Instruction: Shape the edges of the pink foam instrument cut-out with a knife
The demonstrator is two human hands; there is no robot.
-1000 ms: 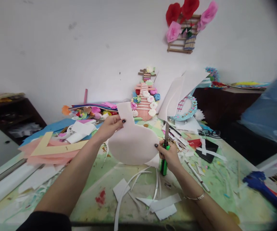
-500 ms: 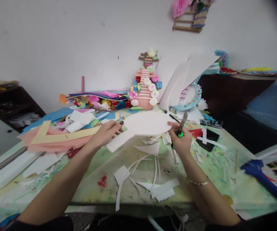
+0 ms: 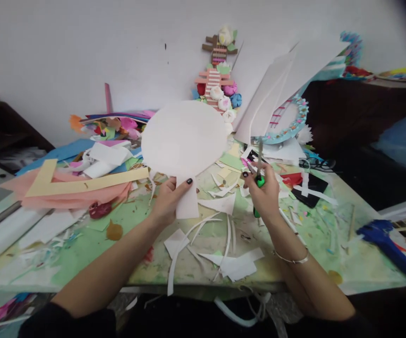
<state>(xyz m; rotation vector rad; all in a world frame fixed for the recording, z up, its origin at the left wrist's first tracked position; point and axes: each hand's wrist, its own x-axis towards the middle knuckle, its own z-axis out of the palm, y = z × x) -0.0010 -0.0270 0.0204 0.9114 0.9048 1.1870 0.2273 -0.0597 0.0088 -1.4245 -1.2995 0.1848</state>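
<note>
My left hand point(image 3: 170, 199) grips the short handle strip of a white round fan-shaped paper cutout point(image 3: 185, 138), thumb on the front. The cutout stands upright above the table, its disc facing me. In my right hand point(image 3: 265, 190) is a utility knife point(image 3: 260, 180) with a green and black body, its blade pointing up. The knife is apart from the cutout. Below the hands lie white paper offcuts point(image 3: 240, 265) and thin curved paper strips point(image 3: 228, 237).
A cream L-shaped card point(image 3: 93, 184) lies on pink paper at left. Flower-decorated stick work point(image 3: 213, 82) leans on the wall. At right are a black phone point(image 3: 314, 192), glasses point(image 3: 321, 163) and a blue glue gun point(image 3: 377, 234). White sheets point(image 3: 277, 89) stand behind.
The cutout has turned from lying nearly flat to upright. My left hand has shifted to its handle, and my right hand has let go of its edge, keeping the knife.
</note>
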